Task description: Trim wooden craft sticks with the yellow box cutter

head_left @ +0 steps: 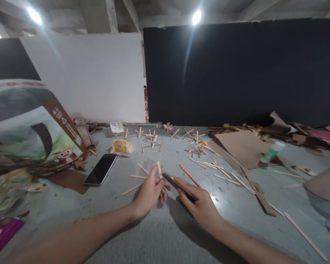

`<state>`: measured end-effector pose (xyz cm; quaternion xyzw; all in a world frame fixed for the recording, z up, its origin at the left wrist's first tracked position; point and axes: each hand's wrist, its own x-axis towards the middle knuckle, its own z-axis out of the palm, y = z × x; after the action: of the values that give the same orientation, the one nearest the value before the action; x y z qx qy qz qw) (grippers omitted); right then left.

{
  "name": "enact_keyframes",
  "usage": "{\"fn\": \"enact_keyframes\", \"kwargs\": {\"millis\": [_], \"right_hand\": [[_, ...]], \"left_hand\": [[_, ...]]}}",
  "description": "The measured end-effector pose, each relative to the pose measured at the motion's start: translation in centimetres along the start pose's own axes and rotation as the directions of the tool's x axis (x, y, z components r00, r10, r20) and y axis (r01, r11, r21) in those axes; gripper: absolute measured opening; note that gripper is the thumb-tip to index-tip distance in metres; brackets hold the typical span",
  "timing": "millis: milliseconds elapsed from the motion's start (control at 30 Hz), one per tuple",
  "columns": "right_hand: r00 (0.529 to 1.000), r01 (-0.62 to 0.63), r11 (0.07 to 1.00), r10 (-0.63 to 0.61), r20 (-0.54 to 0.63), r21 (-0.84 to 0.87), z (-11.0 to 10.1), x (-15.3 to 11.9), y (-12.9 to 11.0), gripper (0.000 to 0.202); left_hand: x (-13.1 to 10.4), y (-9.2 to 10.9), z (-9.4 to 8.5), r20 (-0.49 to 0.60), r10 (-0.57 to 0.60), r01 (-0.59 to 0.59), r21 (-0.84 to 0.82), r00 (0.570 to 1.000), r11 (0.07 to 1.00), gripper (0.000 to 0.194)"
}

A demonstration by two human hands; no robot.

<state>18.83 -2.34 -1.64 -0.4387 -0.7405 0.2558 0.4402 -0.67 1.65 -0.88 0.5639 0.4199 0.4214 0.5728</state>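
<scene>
Between its thumb and fingers, my left hand (151, 189) pinches a wooden craft stick (159, 169) that points up and away. My right hand (199, 201) grips a black and yellow utility knife (181, 187), its front end against or very near the lower part of that stick. Whether the blade touches the wood is too small to tell. Several loose sticks (132, 189) lie just left of my left hand. Beyond my right hand rests a red patterned pencil (189, 175), partly hidden by the hand.
A phone (101, 169) and a yellow snack packet (121, 147) lie to the left, near a large printed bag (30, 132). Crossed stick pieces (154, 139) stand farther back. On the right are scattered sticks (209, 165), cardboard (242, 146) and a glue stick (272, 152).
</scene>
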Motion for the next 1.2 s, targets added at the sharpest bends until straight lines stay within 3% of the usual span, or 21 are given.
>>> {"fn": "enact_keyframes", "kwargs": {"millis": [567,767,967,1200], "right_hand": [[0.999,-0.033,0.997,0.033,0.0,0.076,-0.26,-0.05,-0.03,0.043],[0.989,-0.146,0.973,0.145,0.017,0.177,-0.52,0.45,-0.12,0.044],[0.962,-0.273,0.929,0.268,0.055,0.25,-0.47,0.56,-0.38,0.055],[0.962,-0.272,0.94,0.268,0.048,0.205,-0.35,0.35,-0.5,0.06]], "left_hand": [[-0.25,-0.66,-0.02,-0.008,0.054,-0.052,0.151,0.998,0.987,0.054],[-0.01,-0.41,-0.22,0.037,0.039,-0.042,0.072,0.999,0.997,0.057],[0.03,-0.08,-0.12,-0.034,0.039,-0.037,0.052,0.999,0.998,0.041],[-0.07,0.16,0.23,-0.027,0.003,-0.003,-0.008,1.0,1.0,0.049]]}}
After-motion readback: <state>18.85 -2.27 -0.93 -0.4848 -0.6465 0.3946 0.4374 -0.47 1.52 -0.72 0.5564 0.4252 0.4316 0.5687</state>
